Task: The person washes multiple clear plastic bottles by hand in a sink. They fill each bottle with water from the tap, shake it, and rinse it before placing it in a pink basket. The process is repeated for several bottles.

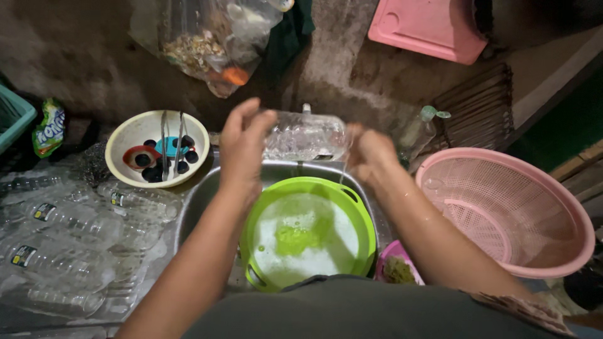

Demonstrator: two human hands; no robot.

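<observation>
A stainless steel sink [200,199] set in a wet, dark counter carries most of it. Inside the sink sits a round lime-green plastic basin [358,216] full of soapy water. Left of the sink, clear empty plastic bottles [75,242] lie on their sides in a heap. Just behind them, at the sink's back left corner, stands a cream round bowl [129,135] holding tongs and small dark bits. Right of the sink rests a pink plastic colander basket [568,216].
</observation>
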